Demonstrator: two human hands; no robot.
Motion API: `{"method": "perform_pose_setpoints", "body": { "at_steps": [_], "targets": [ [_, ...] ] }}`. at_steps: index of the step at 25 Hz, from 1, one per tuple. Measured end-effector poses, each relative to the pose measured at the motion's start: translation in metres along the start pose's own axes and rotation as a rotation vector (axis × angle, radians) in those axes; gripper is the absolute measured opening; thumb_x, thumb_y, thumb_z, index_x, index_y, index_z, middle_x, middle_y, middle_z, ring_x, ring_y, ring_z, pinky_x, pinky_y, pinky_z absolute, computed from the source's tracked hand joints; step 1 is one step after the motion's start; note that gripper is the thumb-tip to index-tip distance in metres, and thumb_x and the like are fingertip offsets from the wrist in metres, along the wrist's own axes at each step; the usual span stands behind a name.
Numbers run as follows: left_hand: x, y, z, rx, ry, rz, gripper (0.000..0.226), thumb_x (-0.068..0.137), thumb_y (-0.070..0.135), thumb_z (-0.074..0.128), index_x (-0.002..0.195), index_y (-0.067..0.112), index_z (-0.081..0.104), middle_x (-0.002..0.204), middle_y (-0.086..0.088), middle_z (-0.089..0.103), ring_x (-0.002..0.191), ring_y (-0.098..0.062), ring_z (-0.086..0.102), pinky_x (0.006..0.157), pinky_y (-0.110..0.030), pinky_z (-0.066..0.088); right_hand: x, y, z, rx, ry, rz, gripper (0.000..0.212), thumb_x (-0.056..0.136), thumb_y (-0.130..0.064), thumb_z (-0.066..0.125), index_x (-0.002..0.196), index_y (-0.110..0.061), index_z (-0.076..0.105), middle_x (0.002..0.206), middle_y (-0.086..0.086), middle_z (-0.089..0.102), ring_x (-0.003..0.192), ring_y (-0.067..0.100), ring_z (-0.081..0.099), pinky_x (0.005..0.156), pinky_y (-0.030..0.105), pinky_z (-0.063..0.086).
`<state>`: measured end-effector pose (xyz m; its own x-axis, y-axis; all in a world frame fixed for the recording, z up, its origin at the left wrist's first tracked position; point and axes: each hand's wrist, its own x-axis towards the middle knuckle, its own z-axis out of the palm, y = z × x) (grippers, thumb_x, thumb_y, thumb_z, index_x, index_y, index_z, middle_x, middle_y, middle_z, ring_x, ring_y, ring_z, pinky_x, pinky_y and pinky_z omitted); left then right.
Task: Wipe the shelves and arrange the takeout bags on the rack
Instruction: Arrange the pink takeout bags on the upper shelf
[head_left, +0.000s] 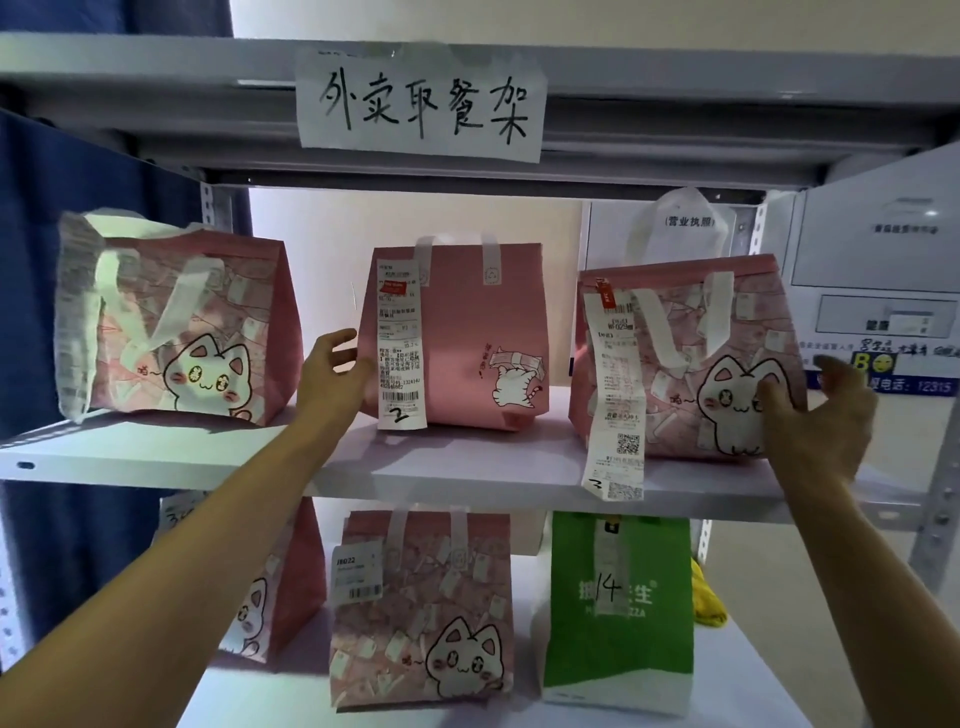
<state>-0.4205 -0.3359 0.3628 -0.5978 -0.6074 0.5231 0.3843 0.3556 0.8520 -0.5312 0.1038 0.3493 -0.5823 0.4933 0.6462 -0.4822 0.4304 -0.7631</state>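
Probably a restaurant's takeout pickup corner: receipt-tagged takeout bags (457, 332) on a labelled rack (156, 457).

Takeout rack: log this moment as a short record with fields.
sign: handwritten paper sign taped to the top beam
upper shelf: three pink bags: left cat bag, middle bag, right cat bag
lower shelf: two pink cat bags, the middle one in full view, and a green bag
left hand: open, at the middle bag's left side
right hand: fingers on the right cat bag's right edge
receipts: long slips hang from the upper bags
cloth: none in hand
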Motion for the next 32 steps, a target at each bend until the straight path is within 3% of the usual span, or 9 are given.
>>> {"method": "perform_pose_setpoints", "body": {
  "at_steps": [2,6,11,15,19,22,24,27,32],
  "targets": [
    [-0.003,-0.002,-0.002,0.034,-0.009,0.000,0.045,0.094,0.026,0.064,0.137,0.022,0.053,0.124,-0.003,0.065,0.103,-0.019,0.067,0.091,-0.038,0.054,-0.006,-0.010,0.003,-0.007,-0.002,-0.059,0.051,0.088,-0.025,0.068,0.134,-0.014,0.049,0.130,0.016,0.052,0.120,0.031,0.049,0.093,0.034,0.038],
    [-0.009,-0.004,-0.002,0.047,-0.021,-0.008,0.044,0.093,0.019,0.062,0.136,0.020,0.053,0.121,-0.003,0.065,0.097,-0.022,0.071,0.095,-0.047,0.055,-0.025,-0.037,0.012,0.031,-0.038,-0.128,0.049,0.089,-0.024,0.068,0.133,-0.021,0.048,0.132,0.013,0.050,0.123,0.031,0.050,0.099,0.043,0.043],
    [-0.011,-0.011,-0.003,0.127,-0.016,-0.009,0.042,0.092,0.016,0.060,0.133,0.025,0.054,0.121,-0.005,0.067,0.101,-0.026,0.070,0.099,-0.049,0.052,-0.060,-0.082,0.026,0.188,-0.177,-0.241,0.041,0.095,-0.017,0.064,0.134,-0.019,0.052,0.132,0.005,0.055,0.121,0.019,0.053,0.103,0.044,0.048],
    [-0.017,-0.011,-0.005,0.148,-0.004,-0.004,0.043,0.093,0.018,0.060,0.135,0.024,0.052,0.115,-0.003,0.068,0.081,-0.012,0.072,0.083,-0.039,0.057,-0.100,-0.112,0.060,0.181,-0.489,-0.337,0.046,0.098,-0.021,0.059,0.142,-0.025,0.047,0.141,-0.002,0.052,0.124,0.013,0.050,0.107,0.037,0.042],
    [-0.020,-0.008,-0.010,0.186,-0.029,-0.076,0.042,0.091,0.023,0.060,0.133,0.025,0.052,0.091,0.005,0.073,0.066,-0.004,0.069,0.058,-0.028,0.053,-0.121,-0.123,0.098,-0.064,-0.709,-0.274,0.067,0.098,-0.034,0.055,0.155,-0.020,0.023,0.155,0.011,0.032,0.135,0.031,0.042,0.110,0.047,0.037],
    [-0.021,-0.004,-0.015,0.237,-0.095,-0.125,0.028,0.093,0.024,0.059,0.120,0.028,0.054,0.074,0.006,0.076,0.059,-0.004,0.070,0.054,-0.024,0.051,-0.127,-0.125,0.112,-0.034,-0.730,-0.170,0.064,0.097,-0.032,0.056,0.151,-0.018,0.026,0.145,0.017,0.043,0.113,0.029,0.052,0.100,0.042,0.043],
    [-0.021,-0.004,-0.022,0.319,-0.115,-0.122,0.025,0.095,0.031,0.060,0.119,0.025,0.054,0.088,0.003,0.075,0.071,-0.010,0.072,0.058,-0.026,0.051,-0.134,-0.123,0.112,0.025,-0.707,-0.157,0.065,0.097,-0.031,0.056,0.152,-0.020,0.023,0.143,0.015,0.045,0.100,0.020,0.049,0.089,0.034,0.041],
    [-0.022,-0.008,-0.030,0.516,-0.144,-0.069,0.023,0.095,0.041,0.058,0.114,0.027,0.053,0.101,0.007,0.068,0.088,-0.015,0.067,0.072,-0.034,0.055,-0.144,-0.117,0.106,0.034,-0.698,-0.181,0.063,0.097,-0.035,0.057,0.150,-0.023,0.026,0.137,0.013,0.046,0.104,0.027,0.057,0.092,0.043,0.048],
    [-0.019,-0.008,-0.030,0.451,-0.121,-0.079,0.015,0.100,0.036,0.050,0.113,0.029,0.050,0.098,0.009,0.070,0.077,-0.011,0.071,0.050,-0.024,0.049,-0.142,-0.125,0.102,0.073,-0.689,-0.162,0.061,0.095,-0.035,0.056,0.148,-0.027,0.028,0.121,0.009,0.056,0.098,0.025,0.060,0.085,0.041,0.049]
  ]
}}
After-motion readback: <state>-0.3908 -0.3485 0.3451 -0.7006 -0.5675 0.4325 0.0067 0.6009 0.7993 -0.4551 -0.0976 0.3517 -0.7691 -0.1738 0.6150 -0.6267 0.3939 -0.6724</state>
